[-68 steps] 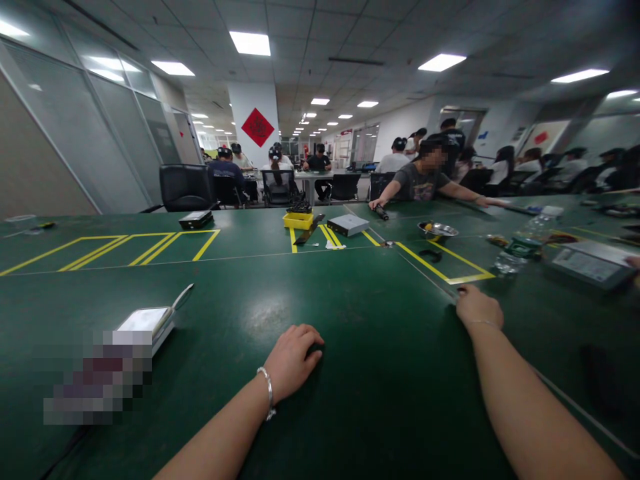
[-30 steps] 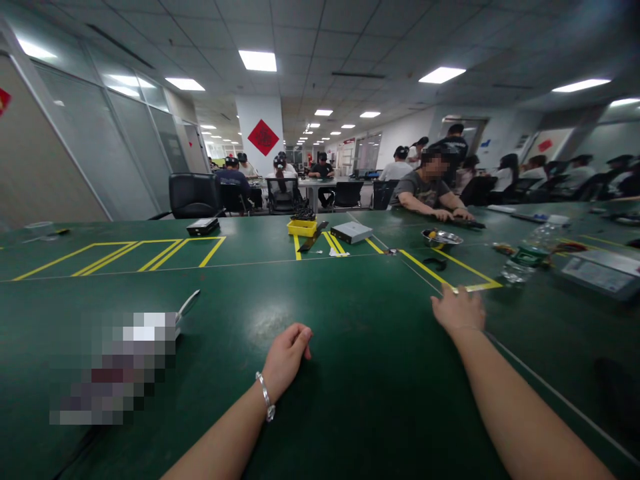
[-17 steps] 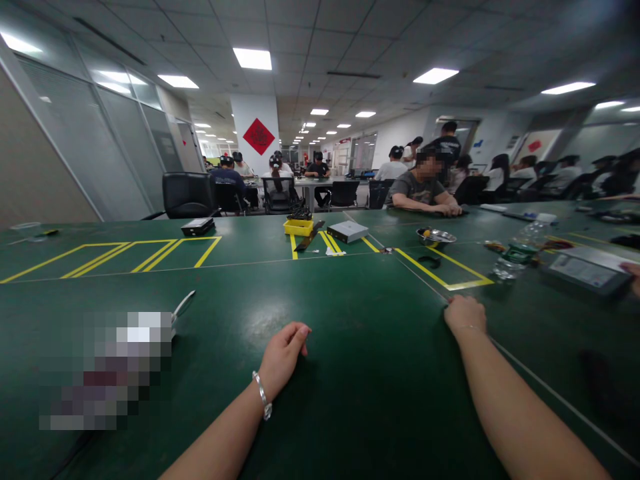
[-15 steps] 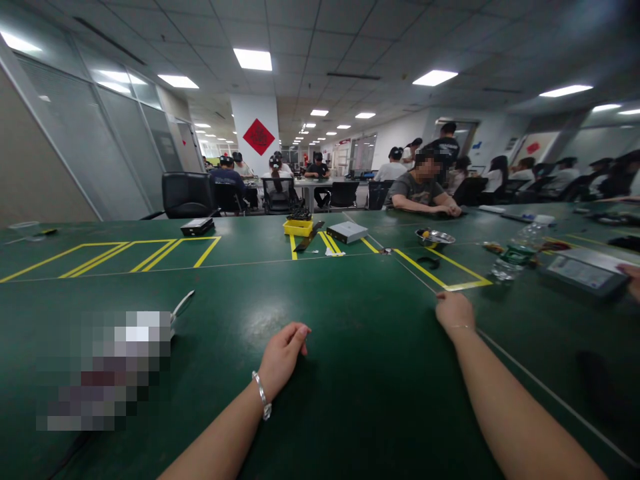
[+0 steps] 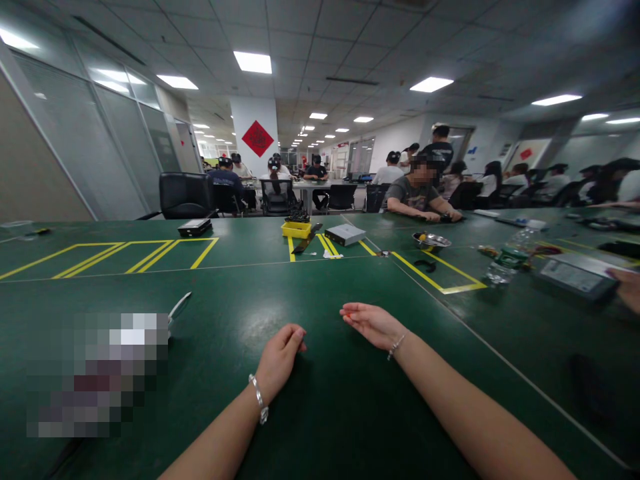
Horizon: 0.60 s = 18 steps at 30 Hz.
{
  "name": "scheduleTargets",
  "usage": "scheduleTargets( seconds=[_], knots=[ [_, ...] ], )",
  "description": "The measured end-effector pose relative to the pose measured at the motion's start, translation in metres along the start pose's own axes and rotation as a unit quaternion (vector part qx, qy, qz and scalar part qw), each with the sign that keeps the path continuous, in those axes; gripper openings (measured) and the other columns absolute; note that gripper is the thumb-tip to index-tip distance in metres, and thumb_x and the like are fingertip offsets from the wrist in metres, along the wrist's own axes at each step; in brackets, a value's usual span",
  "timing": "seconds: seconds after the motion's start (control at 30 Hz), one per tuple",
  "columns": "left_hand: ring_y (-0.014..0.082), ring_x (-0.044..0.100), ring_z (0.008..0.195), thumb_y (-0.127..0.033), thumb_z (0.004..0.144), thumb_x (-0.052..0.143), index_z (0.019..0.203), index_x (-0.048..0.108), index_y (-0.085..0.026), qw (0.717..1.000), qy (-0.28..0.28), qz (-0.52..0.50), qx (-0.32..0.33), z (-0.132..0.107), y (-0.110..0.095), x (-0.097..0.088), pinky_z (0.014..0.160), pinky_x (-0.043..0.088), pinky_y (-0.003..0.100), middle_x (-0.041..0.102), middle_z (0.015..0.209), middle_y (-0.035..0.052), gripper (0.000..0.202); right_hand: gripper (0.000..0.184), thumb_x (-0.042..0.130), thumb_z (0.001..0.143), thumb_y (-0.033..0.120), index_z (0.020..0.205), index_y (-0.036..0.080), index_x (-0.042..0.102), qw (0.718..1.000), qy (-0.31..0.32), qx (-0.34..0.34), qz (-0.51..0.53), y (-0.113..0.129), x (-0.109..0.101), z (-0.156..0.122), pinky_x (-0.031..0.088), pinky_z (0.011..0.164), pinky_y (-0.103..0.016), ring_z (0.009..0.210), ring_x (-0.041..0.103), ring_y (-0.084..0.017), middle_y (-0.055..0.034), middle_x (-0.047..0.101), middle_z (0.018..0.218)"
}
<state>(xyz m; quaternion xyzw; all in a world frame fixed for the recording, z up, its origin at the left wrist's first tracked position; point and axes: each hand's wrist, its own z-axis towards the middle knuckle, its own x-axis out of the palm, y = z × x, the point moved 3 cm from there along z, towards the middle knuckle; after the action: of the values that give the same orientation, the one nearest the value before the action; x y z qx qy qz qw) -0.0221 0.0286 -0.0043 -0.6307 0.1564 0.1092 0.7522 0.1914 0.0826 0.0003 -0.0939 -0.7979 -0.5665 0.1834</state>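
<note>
My left hand [image 5: 279,357] rests on the green table [image 5: 310,287] near the middle, its fingers curled under in a loose fist with nothing showing in them. My right hand [image 5: 371,321] lies just to the right of it, turned palm up, fingers stretched out toward the left. A tiny orange-red speck shows at its fingertips; I cannot tell what it is. Both wrists wear thin bracelets.
A pixelated patch [image 5: 97,377] with a silver stylus-like tip [image 5: 179,306] lies at the left. Farther back are a yellow bin [image 5: 296,229], a grey box [image 5: 345,234], a metal bowl [image 5: 431,240] and a plastic bottle [image 5: 501,265]. Another person's hand [image 5: 628,288] touches a flat device [image 5: 574,276].
My right hand has swung from the yellow tape corner at the right in toward the middle and turned palm up. My left hand has stayed put with its fingers curled.
</note>
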Motion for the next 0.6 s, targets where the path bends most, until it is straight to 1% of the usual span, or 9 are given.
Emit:
scheduleTargets(
  seconds=[0.1, 0.13, 0.2, 0.3, 0.4, 0.47, 0.5, 0.6],
  knots=[
    [0.0162, 0.057, 0.071, -0.042, 0.078, 0.041, 0.082, 0.055, -0.018, 1.0, -0.004, -0.015, -0.005, 0.001, 0.003, 0.001, 0.069, 0.042, 0.028, 0.062, 0.072, 0.0016, 0.028, 0.024, 0.048, 0.066, -0.007, 0.074, 0.013, 0.058, 0.999, -0.024, -0.03, 0.031, -0.007, 0.013, 0.001, 0.05, 0.065, -0.016, 0.066, 0.058, -0.006, -0.0038, 0.059, 0.075],
    [0.0163, 0.057, 0.072, -0.041, 0.077, 0.044, 0.084, 0.055, -0.018, 1.0, -0.007, -0.018, -0.006, 0.001, 0.005, 0.001, 0.07, 0.042, 0.029, 0.062, 0.075, 0.0019, 0.026, 0.022, 0.048, 0.068, -0.005, 0.074, 0.014, 0.058, 0.998, -0.034, -0.034, 0.041, -0.01, 0.019, 0.002, 0.05, 0.062, -0.016, 0.063, 0.057, -0.006, -0.0033, 0.059, 0.074],
    [0.0162, 0.058, 0.075, -0.037, 0.074, 0.048, 0.091, 0.055, -0.018, 1.0, -0.014, -0.022, -0.007, 0.003, 0.008, 0.002, 0.072, 0.043, 0.029, 0.064, 0.08, 0.0026, 0.026, 0.016, 0.049, 0.072, 0.0, 0.075, 0.014, 0.057, 0.997, -0.034, -0.025, 0.058, -0.018, 0.033, 0.003, 0.049, 0.056, -0.017, 0.058, 0.055, -0.005, -0.0034, 0.058, 0.075],
    [0.0165, 0.059, 0.079, -0.032, 0.071, 0.052, 0.094, 0.054, -0.018, 0.999, -0.025, -0.024, -0.013, 0.005, 0.01, 0.003, 0.074, 0.043, 0.031, 0.065, 0.086, 0.0037, 0.027, 0.003, 0.052, 0.076, 0.015, 0.076, 0.013, 0.055, 0.998, -0.01, 0.001, 0.063, -0.029, 0.058, 0.0, 0.043, 0.045, -0.016, 0.049, 0.05, -0.004, -0.0017, 0.055, 0.067],
    [0.0171, 0.059, 0.076, -0.031, 0.069, 0.054, 0.087, 0.055, -0.017, 0.998, -0.05, -0.017, -0.019, 0.006, 0.008, 0.001, 0.072, 0.044, 0.032, 0.064, 0.082, 0.0034, 0.023, 0.019, 0.052, 0.078, 0.032, 0.074, 0.014, 0.053, 0.999, 0.009, 0.0, 0.036, -0.039, 0.076, -0.005, 0.03, 0.036, -0.015, 0.04, 0.039, -0.003, 0.0041, 0.046, 0.053],
    [0.0172, 0.058, 0.074, -0.031, 0.068, 0.055, 0.083, 0.056, -0.017, 0.997, -0.07, -0.004, -0.02, 0.006, 0.006, -0.001, 0.07, 0.044, 0.031, 0.063, 0.078, 0.0026, 0.021, 0.024, 0.053, 0.076, 0.039, 0.074, 0.015, 0.052, 0.999, 0.023, -0.017, 0.017, -0.043, 0.08, -0.007, 0.026, 0.036, -0.015, 0.038, 0.035, -0.002, 0.006, 0.043, 0.049],
    [0.0172, 0.058, 0.074, -0.032, 0.068, 0.056, 0.083, 0.056, -0.017, 0.997, -0.077, 0.004, -0.018, 0.005, 0.006, -0.002, 0.069, 0.044, 0.031, 0.062, 0.077, 0.0023, 0.021, 0.025, 0.054, 0.074, 0.04, 0.074, 0.015, 0.052, 0.999, 0.031, -0.029, 0.012, -0.044, 0.08, -0.007, 0.026, 0.037, -0.016, 0.038, 0.035, -0.003, 0.0058, 0.043, 0.05],
    [0.0173, 0.057, 0.074, -0.031, 0.066, 0.057, 0.083, 0.056, -0.018, 0.996, -0.088, 0.016, -0.014, 0.006, 0.007, -0.003, 0.068, 0.043, 0.031, 0.061, 0.077, 0.0015, 0.021, 0.028, 0.06, 0.068, 0.04, 0.08, 0.015, 0.054, 0.997, 0.047, -0.061, 0.001, -0.047, 0.075, -0.008, 0.033, 0.043, -0.019, 0.045, 0.041, -0.004, 0.0027, 0.052, 0.061]
  ],
)
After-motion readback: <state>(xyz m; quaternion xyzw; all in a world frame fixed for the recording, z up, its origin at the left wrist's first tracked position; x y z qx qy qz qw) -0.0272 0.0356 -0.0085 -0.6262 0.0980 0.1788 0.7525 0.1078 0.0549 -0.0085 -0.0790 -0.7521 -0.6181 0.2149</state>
